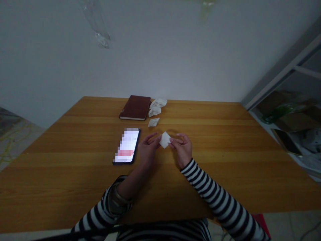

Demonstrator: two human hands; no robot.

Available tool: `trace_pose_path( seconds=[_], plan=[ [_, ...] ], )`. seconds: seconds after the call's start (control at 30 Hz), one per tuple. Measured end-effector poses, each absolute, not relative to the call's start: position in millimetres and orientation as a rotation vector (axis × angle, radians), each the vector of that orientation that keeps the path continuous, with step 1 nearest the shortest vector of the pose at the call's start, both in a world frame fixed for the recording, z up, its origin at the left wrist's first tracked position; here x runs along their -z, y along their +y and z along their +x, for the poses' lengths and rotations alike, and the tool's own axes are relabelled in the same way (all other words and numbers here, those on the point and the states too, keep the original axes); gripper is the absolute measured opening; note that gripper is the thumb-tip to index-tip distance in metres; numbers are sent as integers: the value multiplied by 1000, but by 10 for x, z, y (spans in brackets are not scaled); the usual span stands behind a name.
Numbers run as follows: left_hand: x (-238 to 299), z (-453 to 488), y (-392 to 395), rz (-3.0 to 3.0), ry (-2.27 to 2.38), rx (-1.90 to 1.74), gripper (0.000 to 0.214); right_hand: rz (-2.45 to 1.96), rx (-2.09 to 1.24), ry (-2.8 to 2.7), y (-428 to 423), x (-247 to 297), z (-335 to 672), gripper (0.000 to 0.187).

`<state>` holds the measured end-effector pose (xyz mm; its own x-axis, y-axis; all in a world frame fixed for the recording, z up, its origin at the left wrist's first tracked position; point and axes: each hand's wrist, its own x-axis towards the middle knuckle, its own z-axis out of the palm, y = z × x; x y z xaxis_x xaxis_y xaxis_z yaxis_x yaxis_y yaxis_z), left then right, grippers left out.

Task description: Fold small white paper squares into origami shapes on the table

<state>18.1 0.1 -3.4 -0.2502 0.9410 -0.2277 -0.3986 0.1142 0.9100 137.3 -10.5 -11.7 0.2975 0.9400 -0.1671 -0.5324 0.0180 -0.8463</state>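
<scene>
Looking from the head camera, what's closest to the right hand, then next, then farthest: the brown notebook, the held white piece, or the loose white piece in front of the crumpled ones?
From the right hand:
1. Held white piece: at its fingertips, on its left.
2. Loose white piece: on the table, ahead and left.
3. Brown notebook: farther back and left.

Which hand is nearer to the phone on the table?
Left. The left hand is just to the right of the phone, while the right hand is farther right, beyond the small white folded piece both hands hold.
</scene>
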Motion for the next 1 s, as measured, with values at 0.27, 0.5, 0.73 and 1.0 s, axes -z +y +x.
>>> trace_pose_path(
  seconds=[0.27,0.5,0.73,1.0],
  plan=[
    [31,143,17,673,1208,-1460,47,-956,-1319,-667,-77,108,1473,41],
    [-35,167,-63,876,1238,-1333,43,-1091,-1335,-932,-44,132,1511,39],
    [-67,42,21,1043,1171,-1278,48,-1067,-1304,-890,-3,175,1592,36],
    [-30,-18,69,1320,1201,-1099,28,-1061,-1335,-964,-19,162,1592,37]
  ],
)
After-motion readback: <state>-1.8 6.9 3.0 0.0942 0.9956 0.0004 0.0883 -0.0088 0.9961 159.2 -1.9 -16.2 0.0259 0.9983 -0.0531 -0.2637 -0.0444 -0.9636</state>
